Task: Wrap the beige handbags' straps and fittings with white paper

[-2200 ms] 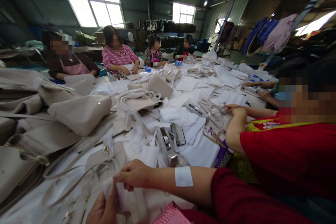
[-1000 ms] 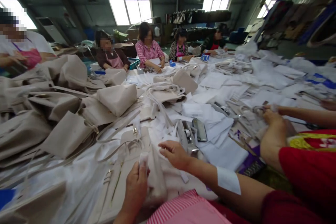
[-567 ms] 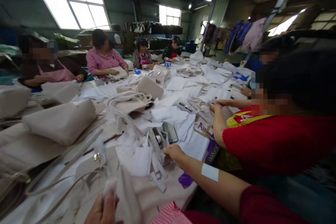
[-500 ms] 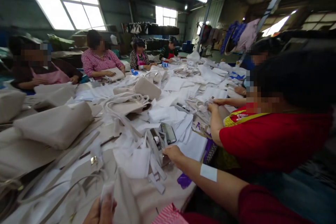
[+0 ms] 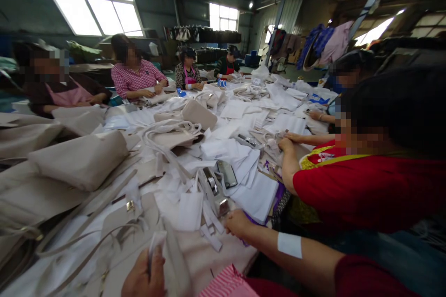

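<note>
My left hand (image 5: 146,274), at the bottom of the view, is closed around a narrow piece wrapped in white sheet (image 5: 157,243), its end pointing up. What lies inside the wrap is hidden. My right hand (image 5: 237,223) pinches what looks like clear tape at the front end of a grey tape dispenser (image 5: 212,186). The tape itself is faint and hard to make out. A phone (image 5: 226,174) lies beside the dispenser. Cut white strips (image 5: 211,232) are just left of my right hand. Below my left hand's wrapped piece is a beige bag (image 5: 174,260) with straps.
Beige bags (image 5: 80,160) are heaped along the left. White sheets (image 5: 256,195) lie stacked behind my right hand. A co-worker in a red shirt (image 5: 362,185) sits close on my right, arms over the table. Several other people work around the far edges.
My right hand has drawn back toward me from the dispenser, whose front end now shows more. My left hand still holds the wrapped piece, slightly higher and further right in view.
</note>
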### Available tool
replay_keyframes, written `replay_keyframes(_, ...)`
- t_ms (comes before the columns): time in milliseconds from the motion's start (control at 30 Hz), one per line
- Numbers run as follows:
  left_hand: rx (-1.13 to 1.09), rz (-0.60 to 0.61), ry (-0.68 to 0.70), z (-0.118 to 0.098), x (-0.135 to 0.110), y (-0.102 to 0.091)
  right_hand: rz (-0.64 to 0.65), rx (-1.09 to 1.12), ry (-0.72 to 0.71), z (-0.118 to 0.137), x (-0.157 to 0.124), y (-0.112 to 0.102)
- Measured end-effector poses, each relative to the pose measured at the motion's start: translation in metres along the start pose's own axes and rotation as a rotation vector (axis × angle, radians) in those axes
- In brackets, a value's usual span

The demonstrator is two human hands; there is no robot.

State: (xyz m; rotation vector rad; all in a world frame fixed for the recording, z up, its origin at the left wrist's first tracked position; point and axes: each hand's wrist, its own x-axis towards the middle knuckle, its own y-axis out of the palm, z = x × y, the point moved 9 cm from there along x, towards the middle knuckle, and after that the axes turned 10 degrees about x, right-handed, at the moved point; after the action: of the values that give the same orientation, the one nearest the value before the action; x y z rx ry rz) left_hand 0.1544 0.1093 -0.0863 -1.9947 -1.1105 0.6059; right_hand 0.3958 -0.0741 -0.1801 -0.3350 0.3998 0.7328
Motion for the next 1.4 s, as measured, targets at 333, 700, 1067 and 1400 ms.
replay_keyframes(333,0.429,-0.289,0.415,-0.051,-0.032,-0.009,0.601,0.008,-0.313,0.124,-0.081,0.141)
replay_keyframes(700,0.764,-0.388,0.559,-0.058,-0.056,0.000,0.378,-0.025,0.088,0.067,-0.057,0.149)
replay_keyframes(1067,0.709,-0.216,0.596,-0.032,-0.035,0.017,0.375,-0.015,-0.056,0.066,-0.044,0.139)
replay_keyframes(1400,-0.164,0.083,-0.017,0.018,-0.002,0.014,0.374,-0.186,-0.356,0.110,-0.045,0.142)
